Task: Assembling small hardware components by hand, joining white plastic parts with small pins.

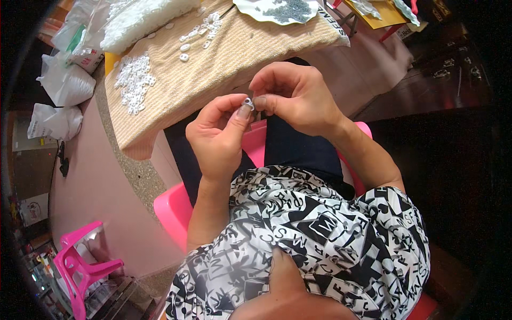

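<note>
My left hand point(217, 136) pinches a small white plastic piece point(248, 103) between thumb and forefinger, above my lap. Close against it, my right hand point(301, 101) has its thumb and forefinger closed at the piece's right side; whatever is between those fingertips is too small to make out. Beyond my hands, a striped beige cloth point(176, 90) covers the table. On it lie a spread of small white pieces point(134, 82) at the left and a looser group of white oval pieces point(208, 29) farther back. A white plate point(250, 6) of small grey parts point(290, 12) stands at the far edge.
A big heap of white pieces point(141, 26) lies at the table's back left. White plastic bags point(64, 80) stand left of the table. I sit on a pink chair point(175, 213); a pink stool point(80, 266) is on the floor at lower left. A yellow-topped table point(378, 18) is at far right.
</note>
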